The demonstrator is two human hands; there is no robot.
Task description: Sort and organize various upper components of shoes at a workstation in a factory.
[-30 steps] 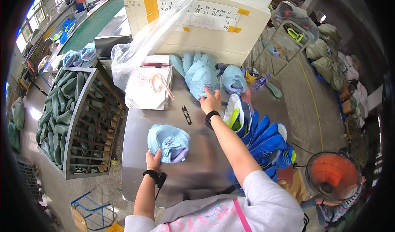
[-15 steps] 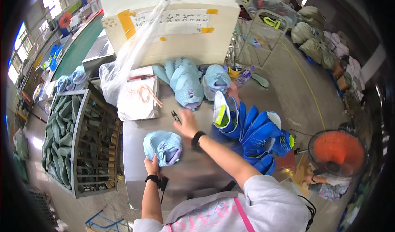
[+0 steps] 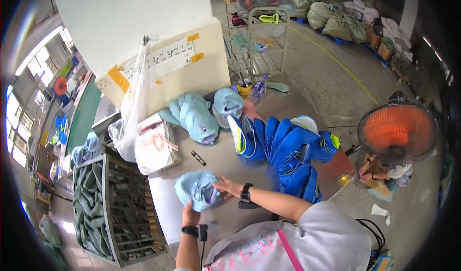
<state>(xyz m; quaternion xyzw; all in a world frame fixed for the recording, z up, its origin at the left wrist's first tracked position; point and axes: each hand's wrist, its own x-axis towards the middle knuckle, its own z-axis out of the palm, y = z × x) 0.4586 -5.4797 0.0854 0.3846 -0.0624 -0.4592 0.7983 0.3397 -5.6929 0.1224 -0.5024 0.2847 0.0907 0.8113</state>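
Observation:
A light blue shoe upper (image 3: 193,188) is held just above the metal table (image 3: 230,163). My left hand (image 3: 191,215) grips its near lower edge, with the thumb against the side. At the lavender-lined opening, my right hand (image 3: 228,185) has its fingers closed on the rim. A pair of dark thread snips (image 3: 198,158) lies on the table beyond the upper, touched by neither hand. Farther off rests a nested row of light blue shoe uppers (image 3: 194,119), with another light blue upper (image 3: 227,105) beside it.
Blue shoe uppers (image 3: 283,146) are heaped on the right. A paper stack (image 3: 156,143) with pink laces lies left, near a hanging plastic bag (image 3: 127,136). A bottle (image 3: 258,89) stands at the back. A crate of green insoles (image 3: 91,208) and a fan (image 3: 397,129) flank the table.
My right hand has put the snips down on the table and moved back to the light blue upper, taking its rim. The whole view has turned to the right.

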